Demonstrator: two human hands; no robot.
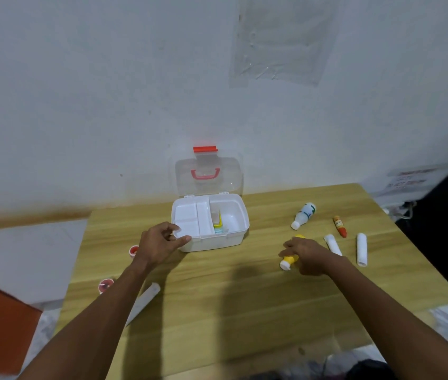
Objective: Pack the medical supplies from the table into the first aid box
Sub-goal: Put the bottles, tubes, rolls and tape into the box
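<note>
Pinching white plastic box point(212, 242) rim, left hand point(159, 241) fingers curled, right hand point(309, 256) fingers wrapping yellow bottle point(288, 260)

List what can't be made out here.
Head view only:
- yellow bottle label: covered by right hand.
- first aid box right-compartment contents: too small.
- white bottle label: too small.
- long white pack: left forearm crosses it.
- wall notice: blurred.
</note>
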